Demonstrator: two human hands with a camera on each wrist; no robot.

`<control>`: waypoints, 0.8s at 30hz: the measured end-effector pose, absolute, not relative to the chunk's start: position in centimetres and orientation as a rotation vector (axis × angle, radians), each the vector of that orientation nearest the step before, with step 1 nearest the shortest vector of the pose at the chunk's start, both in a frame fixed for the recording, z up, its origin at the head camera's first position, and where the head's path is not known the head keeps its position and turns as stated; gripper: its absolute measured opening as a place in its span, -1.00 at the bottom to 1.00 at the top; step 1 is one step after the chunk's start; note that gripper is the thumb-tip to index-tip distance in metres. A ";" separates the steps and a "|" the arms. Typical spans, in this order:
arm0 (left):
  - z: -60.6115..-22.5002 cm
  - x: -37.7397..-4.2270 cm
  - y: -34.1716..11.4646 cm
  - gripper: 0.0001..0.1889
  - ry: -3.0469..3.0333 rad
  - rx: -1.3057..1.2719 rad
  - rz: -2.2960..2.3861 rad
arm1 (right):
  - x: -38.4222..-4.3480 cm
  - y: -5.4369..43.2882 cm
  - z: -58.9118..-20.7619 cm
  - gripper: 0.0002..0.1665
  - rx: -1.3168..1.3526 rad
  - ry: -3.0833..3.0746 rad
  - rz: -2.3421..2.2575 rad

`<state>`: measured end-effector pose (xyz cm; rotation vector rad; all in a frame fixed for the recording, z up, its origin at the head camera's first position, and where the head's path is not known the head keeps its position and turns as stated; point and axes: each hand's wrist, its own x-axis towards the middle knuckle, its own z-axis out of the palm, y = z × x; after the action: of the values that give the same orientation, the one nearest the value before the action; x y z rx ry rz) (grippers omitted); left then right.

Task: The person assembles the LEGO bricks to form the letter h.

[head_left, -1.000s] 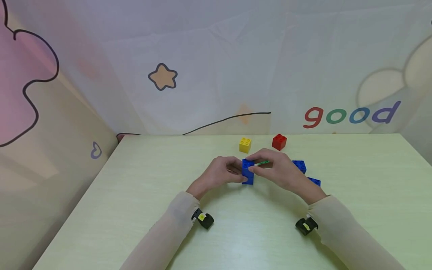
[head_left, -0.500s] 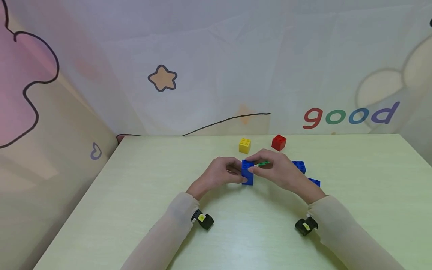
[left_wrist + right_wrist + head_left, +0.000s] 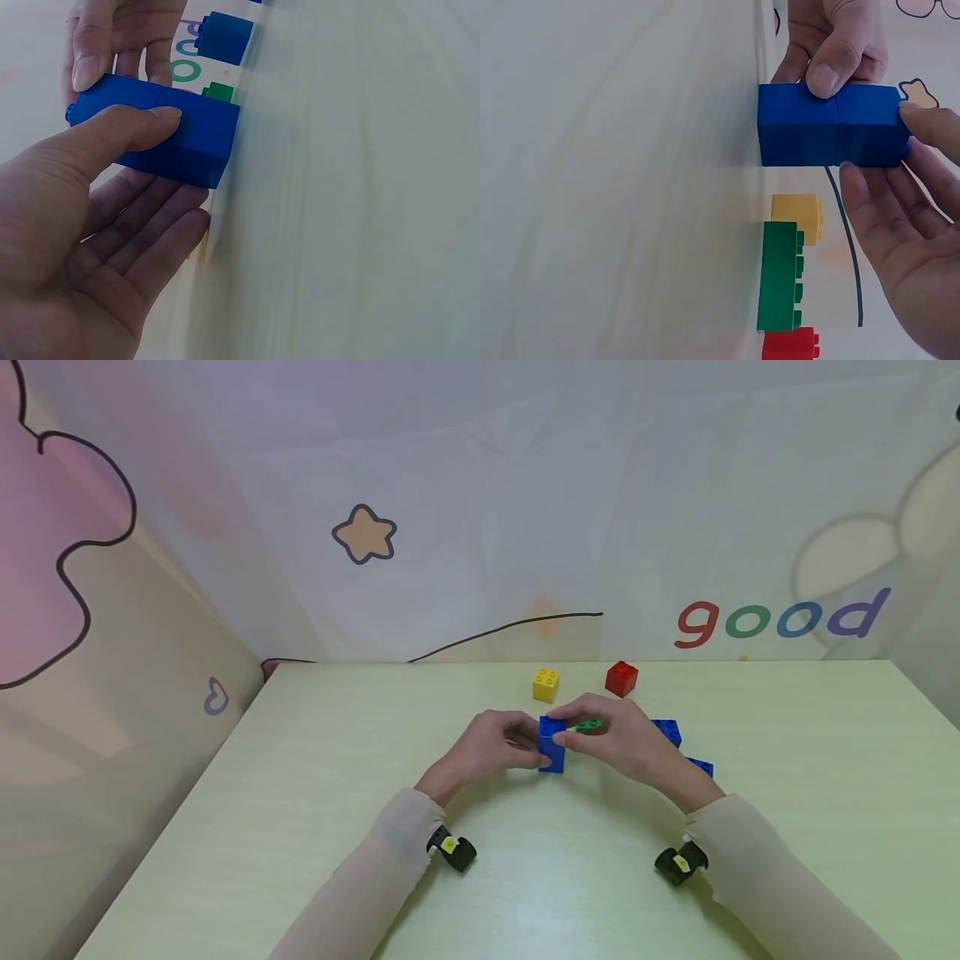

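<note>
Two blue toy bricks stand stacked in the head view, the lower brick (image 3: 799,124) joined flush to the upper brick (image 3: 874,124) with a thin seam between them. My left hand (image 3: 487,743) grips the stack from the left; its thumb lies over the lower brick near the seam in the right wrist view. From the other side, my right hand (image 3: 615,739) pinches the upper brick between thumb and fingers. The stack's base is level with the table surface in the right wrist view. Behind the right hand, a long green brick (image 3: 778,277) is partly hidden in the head view.
A yellow brick (image 3: 546,685) and a red brick (image 3: 622,679) sit toward the table's back edge. Two more blue pieces, a farther blue brick (image 3: 666,732) and a nearer blue brick (image 3: 701,767), are partly covered by the right hand and wrist. A printed cloth hangs behind the table (image 3: 337,718).
Both hands keep their hold on the blue bricks in nearly the same place. In the head view the seam between the two bricks shows less than a second ago.
</note>
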<state>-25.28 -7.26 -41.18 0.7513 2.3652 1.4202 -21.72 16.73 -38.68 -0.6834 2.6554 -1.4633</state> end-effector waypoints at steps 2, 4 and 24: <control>-41.0 -25.3 -7.2 -0.68 2.369 0.755 1.414 | -21.7 16.8 -38.6 -0.62 -0.682 2.658 -1.468; -40.9 -25.3 -7.1 -0.69 2.375 0.760 1.407 | -21.7 16.8 -38.6 -0.62 -0.681 2.658 -1.478; -41.1 -25.3 -7.4 -0.72 2.397 0.808 1.369 | -21.1 16.6 -38.6 -0.54 -0.686 2.694 -1.439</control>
<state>-25.32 -7.42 -41.07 0.8080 2.3974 1.3689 -21.11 16.61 -38.58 -0.6860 2.6944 -1.4386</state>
